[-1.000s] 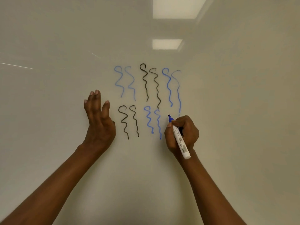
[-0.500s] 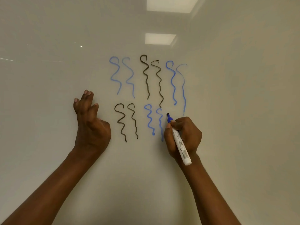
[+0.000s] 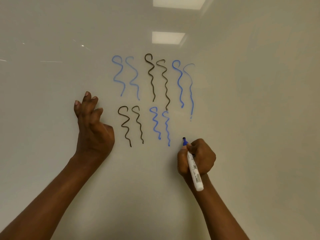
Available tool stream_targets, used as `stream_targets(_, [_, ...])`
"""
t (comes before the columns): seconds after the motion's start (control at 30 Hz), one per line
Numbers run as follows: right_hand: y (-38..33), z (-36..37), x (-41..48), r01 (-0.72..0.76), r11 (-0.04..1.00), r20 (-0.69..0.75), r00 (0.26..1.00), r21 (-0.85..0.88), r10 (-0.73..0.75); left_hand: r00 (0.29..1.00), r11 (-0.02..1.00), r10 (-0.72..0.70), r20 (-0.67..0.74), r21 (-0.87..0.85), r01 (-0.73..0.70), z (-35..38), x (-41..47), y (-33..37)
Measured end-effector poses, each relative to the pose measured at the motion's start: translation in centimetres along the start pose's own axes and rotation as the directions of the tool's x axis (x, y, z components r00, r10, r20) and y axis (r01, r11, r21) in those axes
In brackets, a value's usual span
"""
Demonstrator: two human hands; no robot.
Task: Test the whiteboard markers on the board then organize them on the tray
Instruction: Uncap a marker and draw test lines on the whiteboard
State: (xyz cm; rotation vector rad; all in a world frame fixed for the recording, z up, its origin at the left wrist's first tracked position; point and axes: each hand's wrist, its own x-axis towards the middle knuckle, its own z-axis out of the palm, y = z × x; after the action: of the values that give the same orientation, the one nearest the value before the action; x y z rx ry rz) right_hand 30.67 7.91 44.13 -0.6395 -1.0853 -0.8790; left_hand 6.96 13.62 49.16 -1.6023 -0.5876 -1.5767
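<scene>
Since half a second ago, the right hand [image 3: 197, 158] has dropped lower and to the right. The tip of its marker [image 3: 194, 170] now sits beside the bottom end of the lower blue pair [image 3: 167, 129] of wavy lines rather than near their top. Fingers and thumb are curled tightly round the marker's white barrel, with the blue tip pointing up and slightly left. Whether the tip touches the whiteboard [image 3: 52, 118] cannot be told.

The left hand [image 3: 94, 130] is raised against the board to the left of the drawings, its fingers loosely parted and a little bent, holding nothing.

Five pairs of wavy lines are on the board. The upper row, from left to right, has a pale blue pair [image 3: 136, 74], an upper black pair [image 3: 165, 87] and an upper blue pair [image 3: 181, 90]. The lower row has a lower black pair [image 3: 140, 130] just right of the left hand, then the lower blue pair. Two ceiling lights [image 3: 168, 37] are reflected in the glossy board above the drawings.
</scene>
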Motion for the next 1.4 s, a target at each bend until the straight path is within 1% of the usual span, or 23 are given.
stream_targets(0.07, [0.5,-0.5,-0.6,-0.003,1.000,0.005,1.000,0.014,0.003,1.000,1.000,-0.006,0.001,-0.008,0.006,0.1,0.0,0.0])
stream_targets(0.23, [1.2,-1.5,-1.3,-0.141,0.989,-0.022,0.990,0.042,0.142,1.000,1.000,-0.006,-0.002,-0.004,0.006,0.1,-0.2,-0.1])
stream_targets(0.3, [1.1,-1.9,-1.0,-0.253,0.958,-0.022,0.966,0.135,0.259,1.000,1.000,-0.005,-0.004,-0.001,0.005,0.1,-0.2,-0.1])
stream_targets(0.37, [1.1,-2.2,-0.2,-0.324,0.916,-0.016,0.941,0.236,0.337,1.000,1.000,-0.009,-0.004,-0.007,0.009,0.1,-0.2,0.0])
stream_targets(0.57, [2.0,-1.1,3.6,-0.373,0.885,-0.054,0.914,0.277,0.402,1.000,1.000,-0.011,-0.014,-0.026,0.011,0.1,-0.2,0.0])
stream_targets(0.6, [2.1,-0.8,3.8,-0.343,0.901,-0.055,0.927,0.266,0.370,1.000,1.000,-0.010,-0.017,-0.024,0.009,0.1,-0.2,0.0])
stream_targets(0.67, [2.4,-0.7,3.4,-0.171,0.962,-0.061,0.980,0.214,0.188,1.000,1.000,-0.006,-0.021,-0.015,0.006,0.2,-0.2,0.0])
stream_targets(0.7, [2.6,-0.7,3.1,-0.087,0.976,-0.059,0.993,0.198,0.101,1.000,1.000,-0.005,-0.021,-0.013,0.005,0.2,-0.2,0.0])
stream_targets(0.73, [2.7,-0.7,2.9,-0.059,0.981,-0.056,0.996,0.185,0.070,1.000,1.000,-0.004,-0.022,-0.011,0.004,0.2,-0.2,0.0])
stream_targets(0.77, [2.7,-0.8,2.7,-0.091,0.981,-0.061,0.993,0.174,0.103,1.000,1.000,-0.003,-0.023,-0.010,0.003,0.2,-0.2,0.0])
stream_targets(0.83, [2.6,-1.1,2.5,-0.212,0.961,-0.087,0.969,0.175,0.230,1.000,1.000,-0.003,-0.015,-0.008,0.003,0.2,-0.3,-0.1])
stream_targets(0.87, [2.6,-1.2,2.3,-0.223,0.960,-0.098,0.965,0.170,0.242,1.000,1.000,-0.006,-0.006,-0.004,0.006,0.2,-0.4,-0.1])
stream_targets(0.93, [2.6,-1.4,1.7,-0.168,0.977,-0.092,0.979,0.130,0.181,1.000,1.000,-0.014,0.007,0.010,0.014,0.2,-0.4,-0.1])
stream_targets(1.03, [2.8,-1.7,1.2,-0.193,0.974,-0.073,0.977,0.122,0.202,1.000,0.999,-0.021,0.014,0.033,0.021,0.2,-0.4,-0.1])
stream_targets(1.07, [2.8,-1.8,0.9,-0.174,0.978,-0.072,0.980,0.112,0.183,1.000,0.999,-0.026,0.015,0.037,0.025,0.2,-0.4,0.0])
stream_targets(1.17, [3.5,-2.3,-0.2,-0.050,0.997,-0.059,0.997,0.052,0.053,0.999,0.999,-0.029,0.015,0.039,0.028,0.0,-0.3,0.1])
stream_targets(1.3, [4.0,-3.1,-1.1,0.037,0.998,-0.061,0.998,0.060,-0.033,1.000,1.000,-0.022,0.018,0.014,0.022,0.0,-0.3,0.0])
stream_targets(1.4, [4.1,-3.1,-1.1,-0.004,0.996,-0.046,0.999,0.089,0.008,1.000,1.000,-0.017,0.005,0.022,0.017,0.1,-0.3,0.0])
